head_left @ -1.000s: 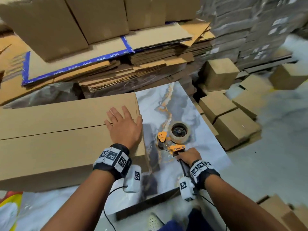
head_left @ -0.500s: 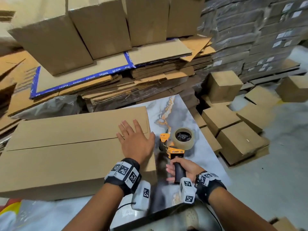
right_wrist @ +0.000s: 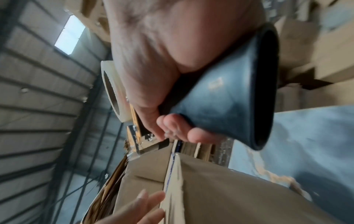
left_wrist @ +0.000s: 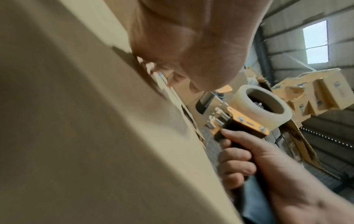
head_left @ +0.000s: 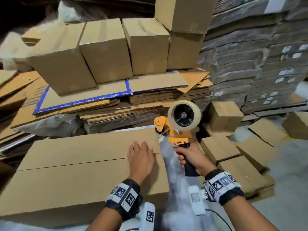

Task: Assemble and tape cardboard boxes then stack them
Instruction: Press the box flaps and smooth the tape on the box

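A long cardboard box lies on the marble-patterned table, its two top flaps meeting in a lengthwise seam. My left hand lies flat with straight fingers on the box's right end, over the seam. My right hand grips the black handle of an orange tape dispenser carrying a roll of clear tape. The dispenser hangs in the air just past the box's right end. In the right wrist view the black handle fills the palm, and the box corner sits just below the dispenser's front.
Several assembled boxes stand in a row on stacks of flat cardboard behind the table. More closed boxes lie scattered on the floor at the right. Wrapped bundles are piled at the back right.
My right hand has lifted the tape dispenser off the table and raised it beside the box's right end. My left hand has stayed flat on the box. The head view has tilted upward.
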`<state>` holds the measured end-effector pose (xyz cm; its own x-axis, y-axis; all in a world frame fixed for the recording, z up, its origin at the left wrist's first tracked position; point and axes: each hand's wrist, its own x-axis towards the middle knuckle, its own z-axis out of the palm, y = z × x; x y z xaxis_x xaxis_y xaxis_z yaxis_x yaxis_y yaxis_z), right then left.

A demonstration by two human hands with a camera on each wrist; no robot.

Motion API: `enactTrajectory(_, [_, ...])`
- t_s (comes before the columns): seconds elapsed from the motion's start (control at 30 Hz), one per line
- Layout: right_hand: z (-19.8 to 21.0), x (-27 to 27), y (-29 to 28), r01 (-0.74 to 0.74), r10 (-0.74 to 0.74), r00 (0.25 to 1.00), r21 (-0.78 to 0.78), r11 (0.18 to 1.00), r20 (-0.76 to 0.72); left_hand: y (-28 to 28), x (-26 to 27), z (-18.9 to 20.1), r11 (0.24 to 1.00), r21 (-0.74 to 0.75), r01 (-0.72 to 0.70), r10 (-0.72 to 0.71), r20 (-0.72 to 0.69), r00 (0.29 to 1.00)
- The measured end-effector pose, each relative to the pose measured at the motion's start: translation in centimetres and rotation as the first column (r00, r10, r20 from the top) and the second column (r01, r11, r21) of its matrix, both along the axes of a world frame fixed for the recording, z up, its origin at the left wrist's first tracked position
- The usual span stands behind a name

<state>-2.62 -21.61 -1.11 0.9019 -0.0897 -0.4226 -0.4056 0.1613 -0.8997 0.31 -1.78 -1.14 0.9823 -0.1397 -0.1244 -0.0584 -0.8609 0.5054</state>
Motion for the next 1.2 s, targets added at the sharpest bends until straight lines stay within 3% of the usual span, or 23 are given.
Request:
enactTrajectory(0.1, [3.1,1.4,0.6,-0.11,0.121,0.991,-0.177,0.978,0.053,3.9,0.2,0.4,1.0,0.012,-0.013,0.012,0.079,0.997])
enactTrajectory(0.2, [5.3,3.1,2.4,-0.234,0.277,0.958,-0.352,0.907,0.078,10.2,0.7,1.6,0.985,0.11,-0.133,0.122,0.098,0.988])
enactTrajectory(0.4, [7.5,6.1,9.5,-0.374,0.517,0.849,-0.571,0.731,0.106,25.4,2.2,2.9,0.834,0.36,-0.418,0.421,0.073,0.904])
enactTrajectory(0.5, [7.6,7.4,14.3,-0.401,0.573,0.815,-0.624,0.67,0.091,31.1,2.5,1.5,0.823,0.371,-0.43,0.468,-0.015,0.884])
enactTrajectory(0.6, [7.8,8.6,19.2,-0.433,0.63,0.772,-0.658,0.617,0.083,32.9,1.8,-0.4,0.842,0.38,-0.382,0.433,-0.055,0.9])
enactTrajectory(0.7, [8.1,9.4,23.7,-0.454,0.679,0.729,-0.684,0.571,0.082,33.7,1.3,-1.2,0.888,0.288,-0.358,0.383,-0.032,0.923])
enactTrajectory(0.73, [8.1,9.6,25.0,-0.457,0.689,0.72,-0.692,0.56,0.081,34.4,1.3,-0.9,0.901,0.19,-0.39,0.396,0.003,0.918])
enactTrajectory(0.8, [8.2,9.8,27.4,-0.461,0.7,0.709,-0.698,0.548,0.082,35.5,1.3,0.1,0.865,-0.18,-0.468,0.486,0.068,0.871])
enactTrajectory(0.83, [8.2,9.9,28.5,-0.461,0.704,0.704,-0.697,0.549,0.089,35.9,1.3,1.0,0.759,-0.435,-0.484,0.553,0.04,0.832])
enactTrajectory(0.87, [8.2,10.0,29.6,-0.459,0.707,0.7,-0.696,0.552,0.098,36.1,1.1,2.3,0.55,-0.656,-0.516,0.61,-0.107,0.786])
enactTrajectory(0.9, [8.2,10.1,30.6,-0.461,0.709,0.697,-0.688,0.56,0.109,36.1,1.0,3.4,0.281,-0.796,-0.536,0.559,-0.319,0.766])
enactTrajectory(0.93, [8.2,10.2,31.6,-0.467,0.712,0.692,-0.678,0.567,0.119,36.2,0.9,4.3,0.037,-0.825,-0.563,0.409,-0.502,0.762])
enactTrajectory(0.97, [8.1,10.3,32.5,-0.474,0.715,0.689,-0.672,0.569,0.12,36.6,1.0,4.7,-0.133,-0.804,-0.58,0.25,-0.594,0.765])
enactTrajectory(1.0, [8.1,10.3,33.3,-0.479,0.72,0.683,-0.671,0.565,0.119,37.0,1.2,4.9,-0.255,-0.774,-0.579,0.124,-0.62,0.774])
enactTrajectory(1.07, [8.0,10.4,34.7,-0.496,0.739,0.665,-0.674,0.547,0.11,38.3,1.5,4.5,-0.431,-0.735,-0.523,0.003,-0.581,0.814])
enactTrajectory(1.2, [8.1,10.5,36.8,-0.521,0.751,0.653,-0.662,0.539,0.098,39.8,1.8,3.8,-0.52,-0.696,-0.496,-0.005,-0.578,0.816])
